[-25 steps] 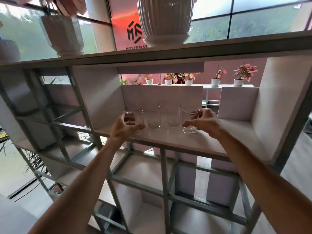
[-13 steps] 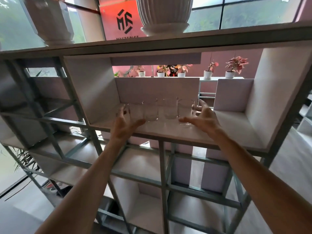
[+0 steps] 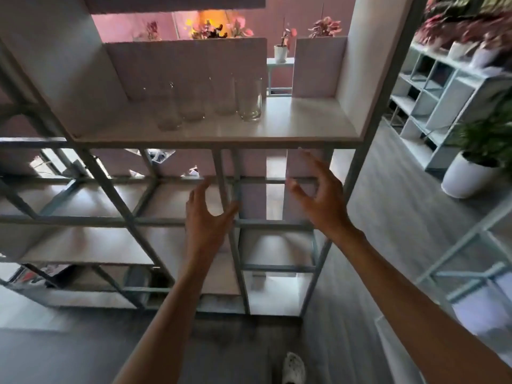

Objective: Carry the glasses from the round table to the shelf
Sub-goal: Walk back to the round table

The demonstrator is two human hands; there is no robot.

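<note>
Several clear drinking glasses (image 3: 248,99) stand upright in a row on the white shelf board (image 3: 299,128) of a metal-framed shelf unit, left of the board's middle. Both my hands hang in the air below that board, well apart from the glasses. My left hand (image 3: 206,217) has its fingers spread and holds nothing. My right hand (image 3: 318,198) is also empty, fingers loosely curled and apart. The round table is out of view.
The shelf unit's grey metal frame (image 3: 232,231) with lower boards fills the view ahead. A second shelf unit (image 3: 432,87) with potted plants stands at the right, with a white plant pot (image 3: 468,176) on the grey floor. My shoe (image 3: 293,367) shows at the bottom.
Both hands have let go of the outer glasses and dropped below the shelf board. The view has tilted down toward the floor.
</note>
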